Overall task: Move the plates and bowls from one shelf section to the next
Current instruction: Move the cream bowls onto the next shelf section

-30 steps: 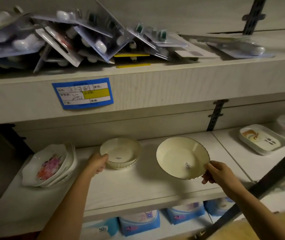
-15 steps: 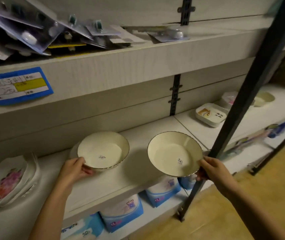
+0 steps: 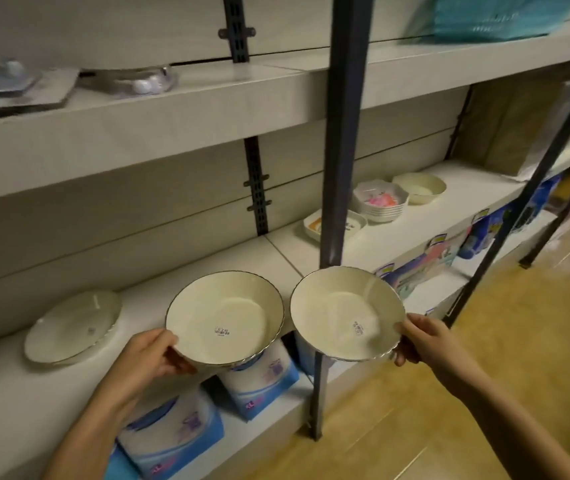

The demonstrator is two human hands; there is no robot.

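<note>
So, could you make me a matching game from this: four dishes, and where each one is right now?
1. left bowl
2. right bowl
3. flat plate
4. flowered dishes

a. stacked on the far shelf section
b. gripped in front of the dark post
c. lying untouched on the near shelf section
d. gripped over the near shelf section's edge

Pairs: 1-d, 2-b, 3-c, 4-a.

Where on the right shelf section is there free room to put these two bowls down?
The right shelf is bare along its front, before the rectangular dishes and flowered plates, and beyond the cream bowl toward the far end. The back row is crowded.
</note>
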